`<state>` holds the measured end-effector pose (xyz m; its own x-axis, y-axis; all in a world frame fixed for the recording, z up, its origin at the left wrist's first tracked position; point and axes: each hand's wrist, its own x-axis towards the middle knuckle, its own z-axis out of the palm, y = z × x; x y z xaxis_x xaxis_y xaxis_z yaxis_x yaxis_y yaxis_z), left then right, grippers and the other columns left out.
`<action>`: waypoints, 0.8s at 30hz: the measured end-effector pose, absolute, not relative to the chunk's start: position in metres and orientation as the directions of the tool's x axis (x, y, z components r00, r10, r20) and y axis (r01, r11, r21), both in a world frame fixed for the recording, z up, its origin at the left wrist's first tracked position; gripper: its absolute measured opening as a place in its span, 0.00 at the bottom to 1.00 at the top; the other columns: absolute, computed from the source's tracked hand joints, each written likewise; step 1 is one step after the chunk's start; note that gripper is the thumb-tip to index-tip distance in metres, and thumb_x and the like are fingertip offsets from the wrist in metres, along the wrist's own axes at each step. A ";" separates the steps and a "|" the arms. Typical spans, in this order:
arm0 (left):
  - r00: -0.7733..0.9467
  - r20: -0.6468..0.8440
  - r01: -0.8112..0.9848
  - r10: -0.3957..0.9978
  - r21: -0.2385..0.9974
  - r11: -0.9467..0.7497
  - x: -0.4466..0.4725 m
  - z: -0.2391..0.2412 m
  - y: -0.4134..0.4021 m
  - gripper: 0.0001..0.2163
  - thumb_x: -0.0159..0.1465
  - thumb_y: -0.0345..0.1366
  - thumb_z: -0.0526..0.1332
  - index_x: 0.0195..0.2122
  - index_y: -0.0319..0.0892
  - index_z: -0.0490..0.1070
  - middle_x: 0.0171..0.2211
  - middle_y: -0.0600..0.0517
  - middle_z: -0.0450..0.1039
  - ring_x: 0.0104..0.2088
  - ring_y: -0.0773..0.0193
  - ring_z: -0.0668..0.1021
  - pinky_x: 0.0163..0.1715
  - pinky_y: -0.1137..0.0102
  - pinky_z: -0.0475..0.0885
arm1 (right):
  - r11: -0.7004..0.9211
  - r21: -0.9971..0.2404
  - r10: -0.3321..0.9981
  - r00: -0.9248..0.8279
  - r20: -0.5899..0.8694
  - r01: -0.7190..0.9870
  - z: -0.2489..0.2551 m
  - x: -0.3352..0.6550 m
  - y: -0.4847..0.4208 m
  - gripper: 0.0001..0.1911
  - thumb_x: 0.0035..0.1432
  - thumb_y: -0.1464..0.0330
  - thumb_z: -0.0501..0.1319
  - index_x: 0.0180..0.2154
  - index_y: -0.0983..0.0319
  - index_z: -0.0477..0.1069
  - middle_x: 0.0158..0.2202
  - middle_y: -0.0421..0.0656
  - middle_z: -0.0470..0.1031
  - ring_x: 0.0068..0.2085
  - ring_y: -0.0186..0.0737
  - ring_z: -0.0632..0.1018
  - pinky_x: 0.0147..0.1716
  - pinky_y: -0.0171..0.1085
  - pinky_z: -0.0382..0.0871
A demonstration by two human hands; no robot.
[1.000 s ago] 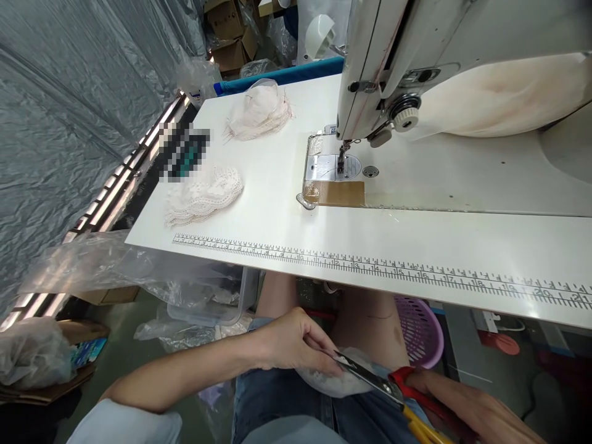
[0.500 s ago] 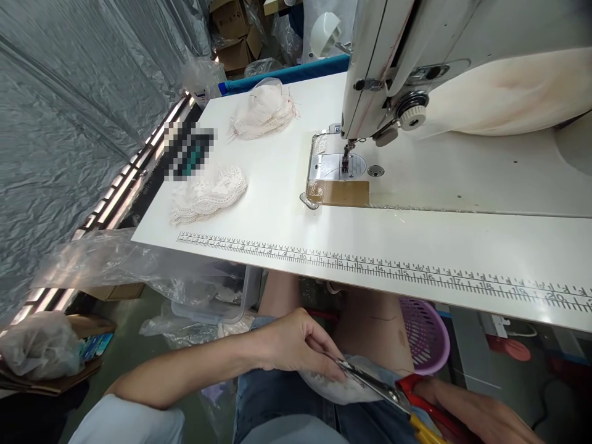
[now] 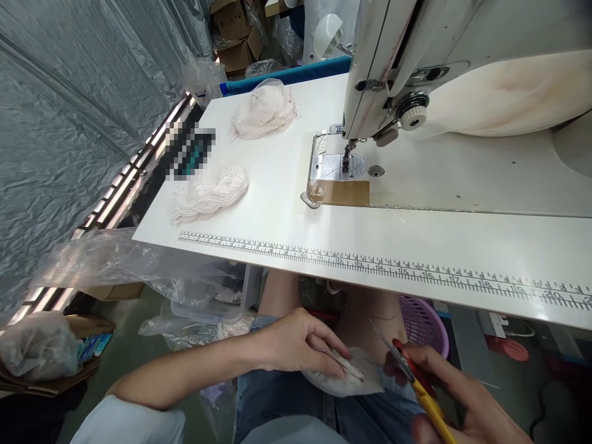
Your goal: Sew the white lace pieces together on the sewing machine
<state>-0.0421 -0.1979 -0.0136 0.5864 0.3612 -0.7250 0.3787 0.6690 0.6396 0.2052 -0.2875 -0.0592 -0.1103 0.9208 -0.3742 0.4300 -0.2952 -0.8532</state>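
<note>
My left hand point(image 3: 296, 342) rests on my lap below the table edge, its fingers pinched on a small white lace piece point(image 3: 349, 379) lying on my jeans. My right hand point(image 3: 456, 401) is closed round scissors point(image 3: 407, 370) with red and yellow handles. Their blades point up and to the left, lifted clear of the lace piece. A thin thread hangs near the blade tips.
A white sewing table point(image 3: 370, 246) with a printed ruler along its front edge spans the view, with the sewing machine point(image 3: 439, 80) at its back right. Two heaps of lace pieces point(image 3: 208, 191) point(image 3: 266, 111) lie at its left. A purple basket point(image 3: 423, 324) and a clear plastic bin point(image 3: 217, 296) stand underneath.
My right hand has pulled the scissors back from the lace piece and tipped the blades upward. My left hand has kept its grip on the lace.
</note>
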 end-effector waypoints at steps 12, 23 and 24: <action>0.568 -0.721 0.359 0.398 0.652 0.668 -0.042 -0.019 -0.204 0.15 0.47 0.37 0.70 0.35 0.36 0.77 0.25 0.52 0.76 0.25 0.71 0.73 0.30 0.76 0.65 | -0.459 -0.884 0.820 -0.339 -0.461 0.092 -0.045 0.148 -0.257 0.13 0.48 0.66 0.67 0.29 0.59 0.63 0.26 0.35 0.67 0.28 0.32 0.68 0.26 0.28 0.63; 0.569 -0.714 0.317 0.409 0.649 0.691 -0.042 -0.022 -0.205 0.12 0.47 0.36 0.70 0.33 0.36 0.79 0.22 0.56 0.73 0.21 0.75 0.67 0.24 0.80 0.61 | -0.473 -0.869 0.802 -0.336 -0.494 0.147 -0.044 0.148 -0.257 0.12 0.47 0.68 0.68 0.30 0.59 0.65 0.26 0.35 0.69 0.29 0.33 0.71 0.26 0.28 0.64; 0.562 -0.721 0.327 0.406 0.644 0.691 -0.042 -0.024 -0.206 0.13 0.47 0.36 0.70 0.33 0.35 0.79 0.22 0.55 0.73 0.21 0.75 0.68 0.24 0.80 0.61 | -0.471 -0.869 0.802 -0.337 -0.493 0.149 -0.045 0.147 -0.256 0.12 0.47 0.68 0.68 0.30 0.59 0.65 0.26 0.35 0.69 0.29 0.33 0.70 0.26 0.28 0.64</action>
